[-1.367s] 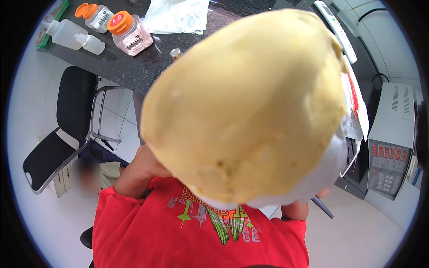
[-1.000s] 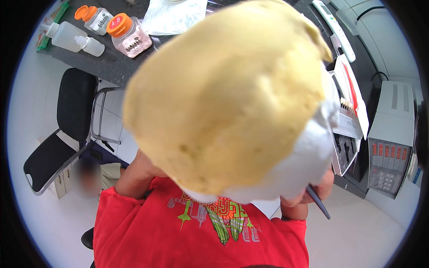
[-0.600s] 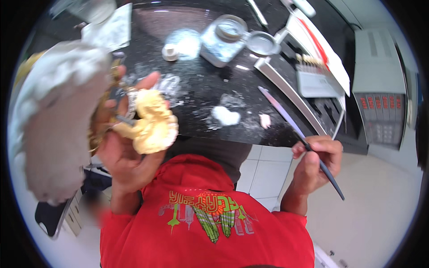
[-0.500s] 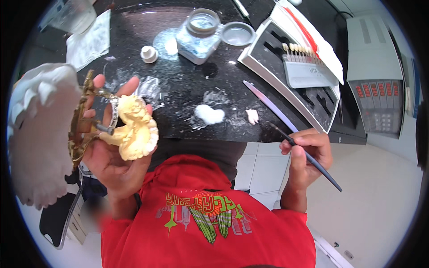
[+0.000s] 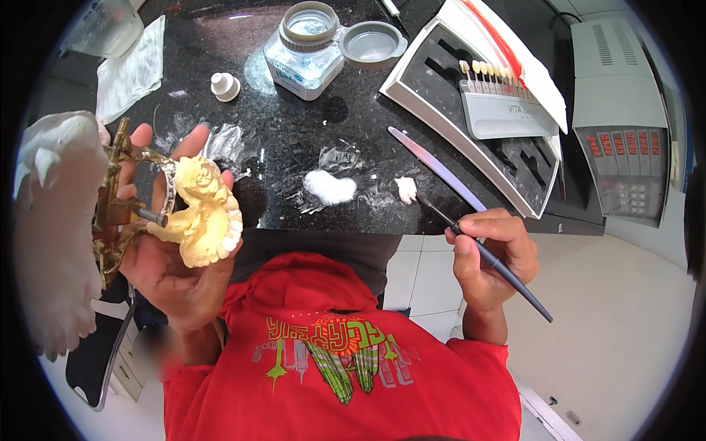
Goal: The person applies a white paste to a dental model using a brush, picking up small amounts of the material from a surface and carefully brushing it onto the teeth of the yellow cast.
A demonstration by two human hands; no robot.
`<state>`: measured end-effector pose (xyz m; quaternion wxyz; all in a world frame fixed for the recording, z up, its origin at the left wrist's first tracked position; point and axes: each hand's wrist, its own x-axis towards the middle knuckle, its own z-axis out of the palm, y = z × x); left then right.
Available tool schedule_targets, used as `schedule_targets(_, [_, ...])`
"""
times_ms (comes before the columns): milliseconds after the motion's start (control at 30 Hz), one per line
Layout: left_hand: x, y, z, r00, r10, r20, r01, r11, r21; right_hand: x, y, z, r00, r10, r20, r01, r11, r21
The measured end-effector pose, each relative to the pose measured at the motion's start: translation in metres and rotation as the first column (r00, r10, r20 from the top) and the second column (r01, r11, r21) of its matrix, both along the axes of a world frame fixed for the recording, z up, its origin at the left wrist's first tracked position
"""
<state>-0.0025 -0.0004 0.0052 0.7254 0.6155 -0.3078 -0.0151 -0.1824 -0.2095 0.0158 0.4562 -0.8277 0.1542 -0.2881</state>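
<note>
My left hand (image 5: 173,283) cradles a brassy dental articulator (image 5: 116,202) from below, its fingers showing behind the frame. A yellow dental cast (image 5: 195,220) with white teeth along one edge is mounted on it, over my palm. On the articulator's far left side sits a large white plaster mass (image 5: 62,228). Pinched between the thumb and fingers of my right hand (image 5: 496,253) is a thin dark brush (image 5: 504,270). Its tip reaches a small pale pink dab of paste (image 5: 406,189) on the black counter; whether it touches cannot be told. Left of the dab lies a white powder heap (image 5: 329,188).
Behind the heap stands a jar (image 5: 305,62) with its grey lid (image 5: 373,44) flipped back. A small white cap (image 5: 225,87) is nearby. At right are a purple-pink stick (image 5: 441,165) and a box holding a tooth shade guide (image 5: 507,110). A tissue (image 5: 132,70) lies at far left.
My right hand has moved slightly left, bringing the brush tip to the pink dab. The whole counter has shifted a little left and up in view. Left hand keeps its hold.
</note>
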Motion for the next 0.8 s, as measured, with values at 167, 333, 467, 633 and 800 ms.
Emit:
schedule_targets(167, [0.000,0.000,0.002,1.000,-0.009,0.005,0.008,1.000,0.030,-0.001,0.002,-0.001,0.998,-0.055,0.039,0.052,0.996,0.069])
schedule_targets(333, [-0.002,-0.002,-0.001,0.999,0.034,0.016,-0.034,0.999,0.033,-0.001,0.000,-0.001,0.999,-0.035,0.015,0.035,0.999,0.020])
schedule_targets(467, [-0.001,-0.001,-0.002,1.000,0.020,0.001,-0.020,0.999,0.025,-0.002,0.000,-0.002,1.000,-0.025,0.010,0.025,1.000,0.003])
schedule_targets(633, [0.002,0.010,-0.009,0.995,-0.087,-0.040,0.088,0.996,0.028,0.001,0.005,-0.004,0.995,-0.007,0.101,0.001,0.998,0.059])
schedule_targets(800, [0.005,0.037,-0.004,0.985,-0.170,0.012,0.166,0.973,0.160,0.014,0.014,0.005,0.941,0.075,0.329,-0.123,0.984,0.126])
